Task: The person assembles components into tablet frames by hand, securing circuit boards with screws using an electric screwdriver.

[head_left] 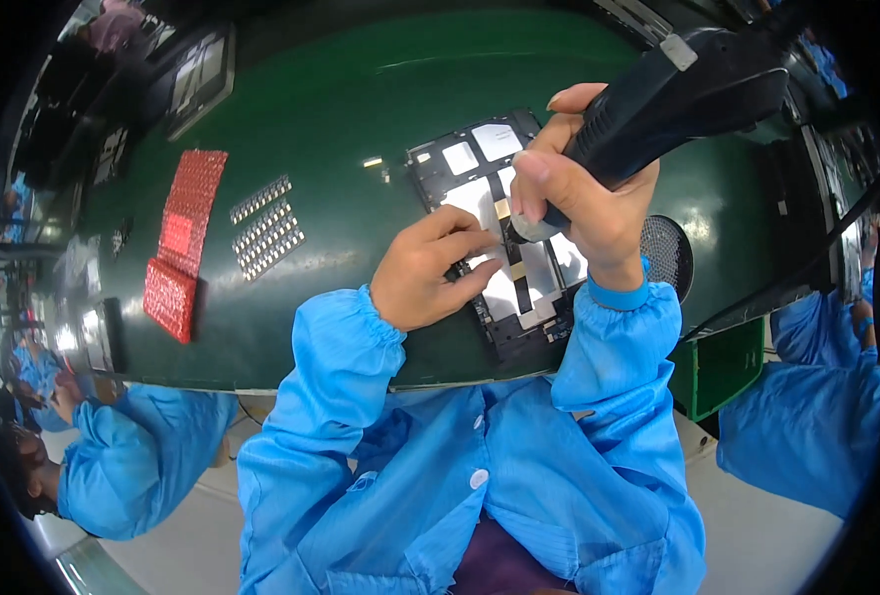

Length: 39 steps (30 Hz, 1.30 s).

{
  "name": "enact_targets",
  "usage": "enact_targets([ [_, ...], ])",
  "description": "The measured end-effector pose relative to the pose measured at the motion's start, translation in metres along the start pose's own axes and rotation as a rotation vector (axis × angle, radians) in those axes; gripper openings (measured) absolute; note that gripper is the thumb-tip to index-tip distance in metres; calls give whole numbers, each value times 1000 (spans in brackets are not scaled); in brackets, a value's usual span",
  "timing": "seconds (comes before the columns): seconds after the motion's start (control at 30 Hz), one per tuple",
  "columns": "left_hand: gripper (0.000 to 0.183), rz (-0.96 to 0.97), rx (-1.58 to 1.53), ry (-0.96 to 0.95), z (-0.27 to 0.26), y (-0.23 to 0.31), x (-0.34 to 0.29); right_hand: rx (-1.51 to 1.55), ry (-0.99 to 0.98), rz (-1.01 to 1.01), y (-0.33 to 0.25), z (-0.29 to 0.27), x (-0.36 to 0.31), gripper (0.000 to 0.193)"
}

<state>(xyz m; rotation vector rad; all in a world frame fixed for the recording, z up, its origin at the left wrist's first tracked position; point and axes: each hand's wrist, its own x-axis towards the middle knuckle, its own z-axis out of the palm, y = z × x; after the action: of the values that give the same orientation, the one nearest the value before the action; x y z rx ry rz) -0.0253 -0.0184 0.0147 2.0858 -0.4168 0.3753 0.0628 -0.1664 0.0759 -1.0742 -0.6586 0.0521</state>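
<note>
On the green table in front of me lies an opened tablet (521,319), its black frame and silver battery panels showing. My right hand (599,203) is wrapped round a thick black handheld tool (673,104), whose kind I cannot make out. The tool's pale, rounded lower end (532,226) is over the middle of the tablet, beside a dark strip with gold patches. My left hand (430,268) rests at the tablet's left side. Its thumb and fingers are bent over the silver panel, with a gap between them and nothing visible held. The right palm hides part of the tablet.
Left on the table (331,347) are a red bubble-wrap pouch (184,248) and sheets of small metallic parts (268,241). Tiny pieces (374,163) lie near the tablet. A round dark mesh-topped object (666,256) stands by my right wrist. Other people in blue sit on both sides.
</note>
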Motion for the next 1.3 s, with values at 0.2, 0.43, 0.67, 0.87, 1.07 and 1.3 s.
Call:
enact_targets([
  [0.2,16,31,39,1,3,-7,-2,-17,-47,-5,5,13,-2,37],
  [0.43,15,-71,-91,43,5,-7,-6,1,-30,-16,0,11,-4,39],
  [0.67,12,-68,-101,74,7,-4,-4,18,-20,-31,0,12,-6,39],
  [0.87,11,-37,-139,116,8,-4,-4,19,-30,-30,2,12,-7,39],
  [1.07,11,-36,-102,102,7,-2,-2,3,-26,-42,1,11,-8,39],
  [1.3,13,-15,-88,134,-5,-10,-5,-8,-14,-34,5,21,-5,38],
])
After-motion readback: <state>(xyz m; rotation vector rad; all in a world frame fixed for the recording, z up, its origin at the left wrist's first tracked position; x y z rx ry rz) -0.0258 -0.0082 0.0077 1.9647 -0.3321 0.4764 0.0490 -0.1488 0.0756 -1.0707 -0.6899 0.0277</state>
